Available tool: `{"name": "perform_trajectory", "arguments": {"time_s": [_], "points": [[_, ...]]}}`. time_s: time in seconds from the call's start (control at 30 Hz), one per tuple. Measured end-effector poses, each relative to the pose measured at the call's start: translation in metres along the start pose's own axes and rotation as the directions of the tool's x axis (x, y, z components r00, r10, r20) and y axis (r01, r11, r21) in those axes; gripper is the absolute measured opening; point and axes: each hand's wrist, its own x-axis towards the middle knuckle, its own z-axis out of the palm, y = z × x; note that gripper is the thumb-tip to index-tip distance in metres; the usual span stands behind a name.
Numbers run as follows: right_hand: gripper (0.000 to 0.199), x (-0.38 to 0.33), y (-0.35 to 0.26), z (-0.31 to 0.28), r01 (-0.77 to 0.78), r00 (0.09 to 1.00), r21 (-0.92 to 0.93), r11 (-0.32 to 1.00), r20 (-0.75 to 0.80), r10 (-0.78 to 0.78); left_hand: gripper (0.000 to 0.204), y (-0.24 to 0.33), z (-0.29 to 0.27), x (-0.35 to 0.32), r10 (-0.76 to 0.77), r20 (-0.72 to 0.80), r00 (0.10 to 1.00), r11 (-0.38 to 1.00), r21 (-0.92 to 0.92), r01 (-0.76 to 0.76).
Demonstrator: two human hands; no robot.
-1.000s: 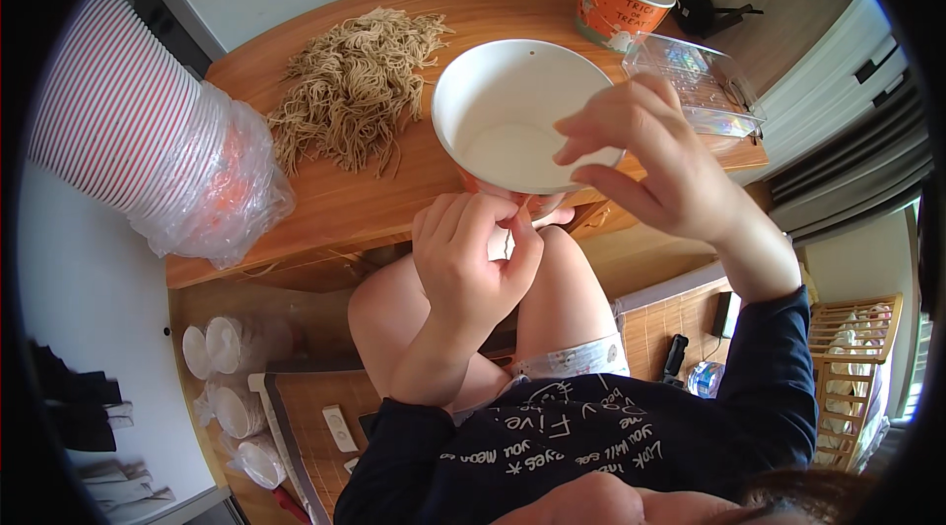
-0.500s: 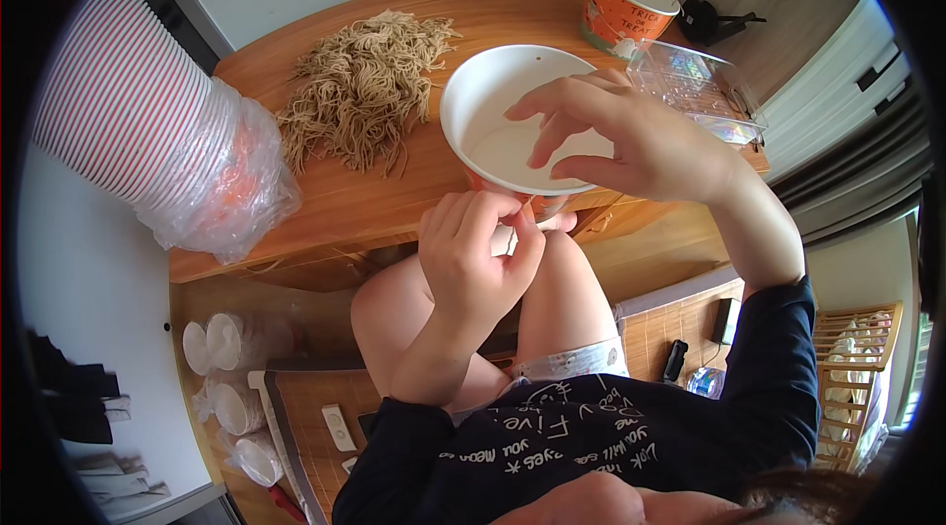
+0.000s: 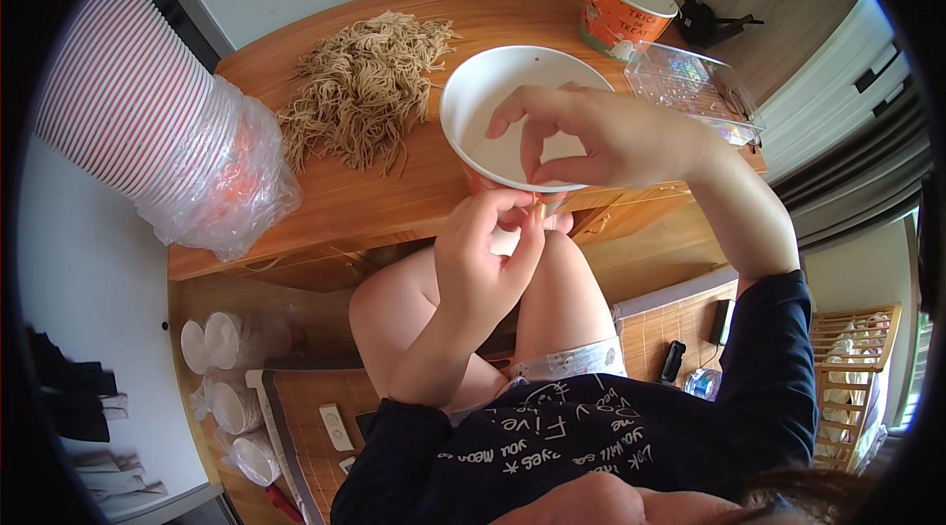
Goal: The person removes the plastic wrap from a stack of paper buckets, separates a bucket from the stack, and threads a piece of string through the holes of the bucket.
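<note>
A large paper bucket (image 3: 478, 91), white inside and orange outside, stands at the table's front edge. A small hole shows in its far wall near the rim. My left hand (image 3: 483, 249) is closed at the bucket's near outer side, thumb and forefinger pinching a thin cord whose tip barely shows. Over the bucket's opening, my right hand (image 3: 601, 136) reaches down inside the near rim, just above the left fingertips. Its thumb and forefinger tips are pressed together, and what they hold is too small to make out. Beyond the bucket's left side lies a heap of beige cords (image 3: 365, 86).
A tall stack of nested buckets (image 3: 128, 91) in clear plastic stands at the left. Another orange bucket (image 3: 626, 17) sits at the back right, beside a clear plastic box (image 3: 690, 86) and black cables (image 3: 705, 22). White containers (image 3: 232, 343) are on the floor at lower left.
My right hand has moved down and left, and its thumb and forefinger have closed together near the near rim. The left hand has shifted slightly right, still pinching.
</note>
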Motion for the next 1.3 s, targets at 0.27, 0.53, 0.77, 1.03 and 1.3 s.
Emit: {"name": "perform_trajectory", "arguments": {"time_s": [0.27,0.53,0.77,1.03,1.3], "points": [[0.034,-0.034,-0.008,0.072,0.095,0.403,-0.236,0.967,-0.879,-0.254,0.018,0.001,-0.012,-0.021,-0.099,0.195,0.976,0.943,-0.296,0.154],[0.031,-0.038,-0.016,0.192,0.119,0.435,0.251,0.961,-0.883,0.177,0.021,0.003,-0.014,-0.022,-0.146,0.328,0.933,0.784,-0.537,0.311],[0.045,-0.029,-0.004,0.200,0.075,0.371,0.214,0.974,-0.913,0.172,0.022,-0.011,-0.017,-0.026,-0.211,0.307,0.928,0.784,-0.515,0.348],[0.031,-0.034,-0.018,0.206,0.415,0.541,0.512,0.752,-0.803,0.249,0.016,-0.015,-0.028,-0.021,-0.111,0.181,0.977,0.875,-0.449,0.183],[0.034,-0.046,-0.029,0.201,0.337,0.514,0.200,0.920,-0.858,-0.001,0.016,-0.026,-0.014,-0.030,-0.216,0.397,0.892,0.377,-0.809,0.452]]}}
